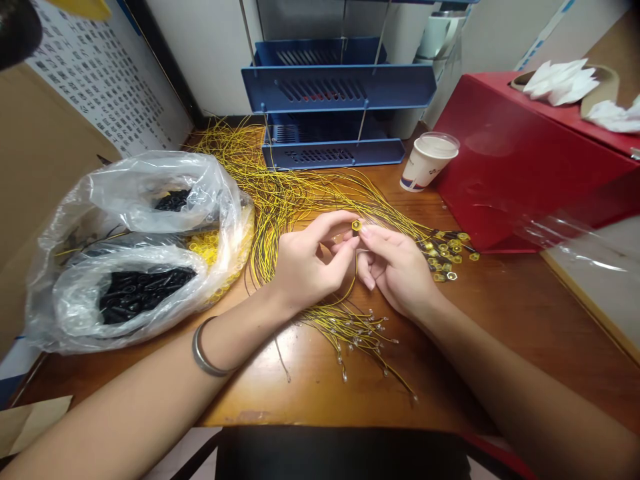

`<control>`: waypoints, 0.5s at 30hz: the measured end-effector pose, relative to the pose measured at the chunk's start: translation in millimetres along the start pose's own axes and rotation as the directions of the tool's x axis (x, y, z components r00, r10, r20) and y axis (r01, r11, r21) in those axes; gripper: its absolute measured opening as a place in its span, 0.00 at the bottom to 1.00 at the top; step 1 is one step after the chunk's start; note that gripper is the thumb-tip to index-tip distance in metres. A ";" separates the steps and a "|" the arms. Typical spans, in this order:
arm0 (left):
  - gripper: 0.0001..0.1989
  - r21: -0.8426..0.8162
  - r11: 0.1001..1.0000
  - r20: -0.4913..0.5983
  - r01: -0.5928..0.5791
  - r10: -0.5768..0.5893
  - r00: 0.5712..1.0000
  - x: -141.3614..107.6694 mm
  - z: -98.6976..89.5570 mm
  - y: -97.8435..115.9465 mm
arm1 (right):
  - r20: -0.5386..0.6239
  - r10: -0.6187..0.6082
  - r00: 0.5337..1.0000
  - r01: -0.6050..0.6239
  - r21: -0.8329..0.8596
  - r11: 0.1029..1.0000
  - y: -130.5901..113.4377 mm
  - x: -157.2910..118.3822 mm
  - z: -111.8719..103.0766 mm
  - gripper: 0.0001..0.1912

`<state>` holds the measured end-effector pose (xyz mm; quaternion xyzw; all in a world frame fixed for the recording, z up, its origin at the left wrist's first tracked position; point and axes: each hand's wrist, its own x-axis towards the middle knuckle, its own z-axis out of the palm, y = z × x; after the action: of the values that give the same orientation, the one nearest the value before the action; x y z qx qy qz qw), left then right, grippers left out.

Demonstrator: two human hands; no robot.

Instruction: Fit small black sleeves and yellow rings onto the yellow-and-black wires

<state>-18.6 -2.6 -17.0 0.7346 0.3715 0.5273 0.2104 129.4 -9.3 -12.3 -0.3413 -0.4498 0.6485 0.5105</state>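
Observation:
Between the fingertips of both hands is a small yellow hexagonal cap (357, 226) with a dark part beneath it. My left hand (313, 257) pinches it from the left with thumb and forefinger. From the right, my right hand (395, 263) closes its thumb and forefinger on the same piece. A thin yellow-and-black wire (356, 270) hangs down by the fingers. Below the hands, wire ends with small clear tips (357, 337) fan out on the table. Several wires ending in yellow hexagonal caps (445, 250) lie right of my right hand.
Plastic bags at left hold black sleeves (145, 293) and yellow caps (205, 247). A long tangle of yellow-and-black wires (280, 193) runs toward the back. A blue rack (340, 87), a paper cup (429, 163) and a red box (530, 160) stand behind.

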 end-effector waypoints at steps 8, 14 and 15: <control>0.14 0.001 1.000 0.000 -0.008 0.008 1.000 0.3 -0.2 0.2 | 0.007 -0.014 1.000 0.014 0.013 1.000 1.4 -0.1 -1.1 0.12; 0.14 0.005 1.000 0.000 -0.003 0.003 1.000 0.3 0.0 -0.3 | 0.011 -0.015 1.000 0.015 0.022 1.000 1.3 0.3 -0.4 0.12; 0.14 0.005 1.000 0.002 -0.003 0.002 1.000 0.4 -0.1 -0.3 | 0.009 -0.017 1.000 0.016 0.023 1.000 1.5 0.3 -0.3 0.12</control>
<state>-18.7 -2.2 -16.9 0.7361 0.3717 0.5259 0.2083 129.0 -9.1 -13.9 -0.3286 -0.4473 0.6511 0.5177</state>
